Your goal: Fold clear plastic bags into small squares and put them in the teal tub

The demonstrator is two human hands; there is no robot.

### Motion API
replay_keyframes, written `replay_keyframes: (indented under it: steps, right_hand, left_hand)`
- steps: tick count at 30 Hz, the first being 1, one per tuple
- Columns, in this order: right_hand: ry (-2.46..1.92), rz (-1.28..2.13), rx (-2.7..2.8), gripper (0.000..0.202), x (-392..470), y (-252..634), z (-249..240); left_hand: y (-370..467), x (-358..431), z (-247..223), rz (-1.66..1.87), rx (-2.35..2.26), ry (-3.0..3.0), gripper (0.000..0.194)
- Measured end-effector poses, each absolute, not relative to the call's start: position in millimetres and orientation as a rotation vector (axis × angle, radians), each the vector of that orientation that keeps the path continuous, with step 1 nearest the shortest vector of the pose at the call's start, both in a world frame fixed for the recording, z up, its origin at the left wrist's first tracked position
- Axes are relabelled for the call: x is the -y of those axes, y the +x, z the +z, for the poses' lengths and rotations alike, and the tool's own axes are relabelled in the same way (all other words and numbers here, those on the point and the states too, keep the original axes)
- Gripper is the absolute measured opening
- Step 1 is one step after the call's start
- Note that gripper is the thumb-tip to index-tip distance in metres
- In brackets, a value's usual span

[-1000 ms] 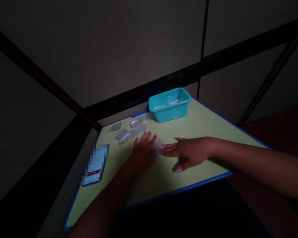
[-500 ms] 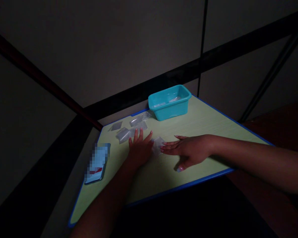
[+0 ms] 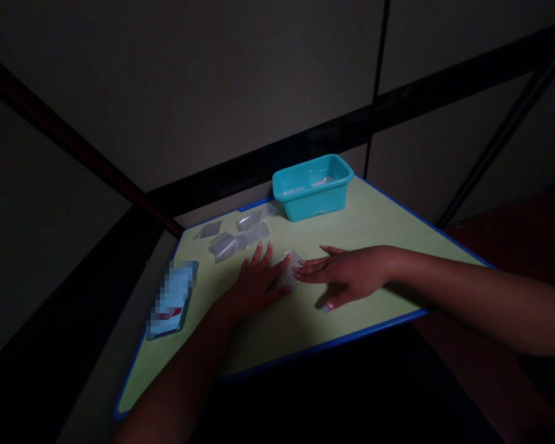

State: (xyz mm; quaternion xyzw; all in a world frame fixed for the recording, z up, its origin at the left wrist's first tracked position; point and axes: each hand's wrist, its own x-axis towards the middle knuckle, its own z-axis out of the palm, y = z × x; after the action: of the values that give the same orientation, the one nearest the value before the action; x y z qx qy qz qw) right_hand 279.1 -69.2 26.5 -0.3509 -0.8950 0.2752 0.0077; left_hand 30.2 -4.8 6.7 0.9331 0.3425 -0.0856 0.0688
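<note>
A small clear plastic bag lies flat on the pale table between my hands. My left hand is open, fingers spread, with its index finger and thumb at the bag's left side. From the right, the outstretched fingers of my right hand rest on the bag's right edge, thumb held apart. Neither hand is closed around anything. Beyond my left hand lie several more clear plastic bags, flat and partly overlapping.
A turquoise plastic basket with clear or whitish pieces inside stands at the table's far edge. A phone with a lit, blurred screen lies near the left edge. A dark-banded wall rises right behind the table.
My left hand has turned, and its thumb and index finger now frame the bag's left side. My right hand stays with its fingers on the bag. The whole view has shifted slightly.
</note>
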Motion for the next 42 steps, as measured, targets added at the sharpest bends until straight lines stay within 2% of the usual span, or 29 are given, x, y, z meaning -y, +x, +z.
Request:
replay_keyframes:
  steps: [5,12,20,22,25,30,34,39,42]
  right_hand:
    - [-1.12,0.643,2.628,0.075,61.7,273.1,15.2]
    - [-1.125,0.681,2.711,0.08,59.4,270.2,6.6]
    - [-1.244,0.734,2.799,0.084,66.3,275.3,20.6]
    - [-1.281,0.723,2.826,0.085,67.2,275.7,23.2]
    - [-1.35,0.68,2.847,0.087,68.7,276.2,26.6]
    - [-1.456,0.562,2.815,0.085,70.6,281.2,30.1]
    - [-1.412,0.556,2.74,0.08,66.9,285.9,28.1]
    - [-1.442,0.493,2.627,0.075,54.8,283.1,17.7]
    - [-1.493,0.52,2.614,0.074,49.4,279.9,11.1]
  left_hand:
    - [31.1,6.1,8.3,-0.257,-1.063,2.834,0.078]
    - [25.1,8.5,10.7,-0.326,-1.07,2.788,0.083]
    - [10.4,-6.5,25.4,-0.485,-1.168,2.681,0.108]
    - [13.0,-5.9,27.2,-0.372,-1.161,2.715,0.102]
    - [20.0,-1.4,23.5,-0.188,-1.065,2.792,0.082]
    - [23.8,2.6,9.8,-0.208,-1.062,2.824,0.065]
    - [20.0,1.1,10.0,-0.242,-1.106,2.794,0.072]
    - [20.3,-0.3,15.9,-0.022,-1.143,2.848,0.074]
    - [21.4,-0.6,14.2,-0.032,-1.185,2.866,0.085]
